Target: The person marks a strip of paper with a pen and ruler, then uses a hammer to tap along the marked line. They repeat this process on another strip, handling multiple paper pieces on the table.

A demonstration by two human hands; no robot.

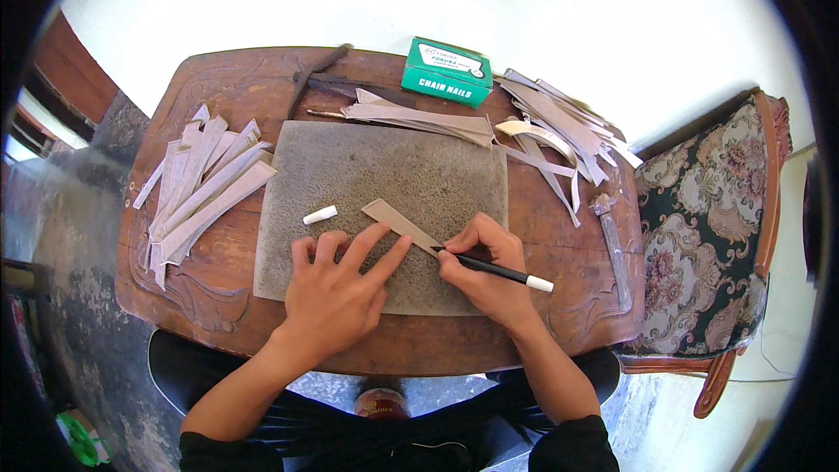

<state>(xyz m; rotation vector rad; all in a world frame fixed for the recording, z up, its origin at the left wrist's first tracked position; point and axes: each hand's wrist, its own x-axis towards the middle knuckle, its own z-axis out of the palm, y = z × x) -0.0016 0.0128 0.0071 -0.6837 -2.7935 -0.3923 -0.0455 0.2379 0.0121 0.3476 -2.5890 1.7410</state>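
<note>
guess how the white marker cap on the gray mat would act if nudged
The white marker cap may roll, since it's cylindrical and lies on its side. It looks like plastic, so it is probably light.

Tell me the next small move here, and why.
Probably draw the black marker a short way along the tan strip. The right hand has the marker's tip at the strip's near end, the left hand rests its fingertips on the strip, seemingly steadying it, and the white cap lies off on the gray mat.
</note>
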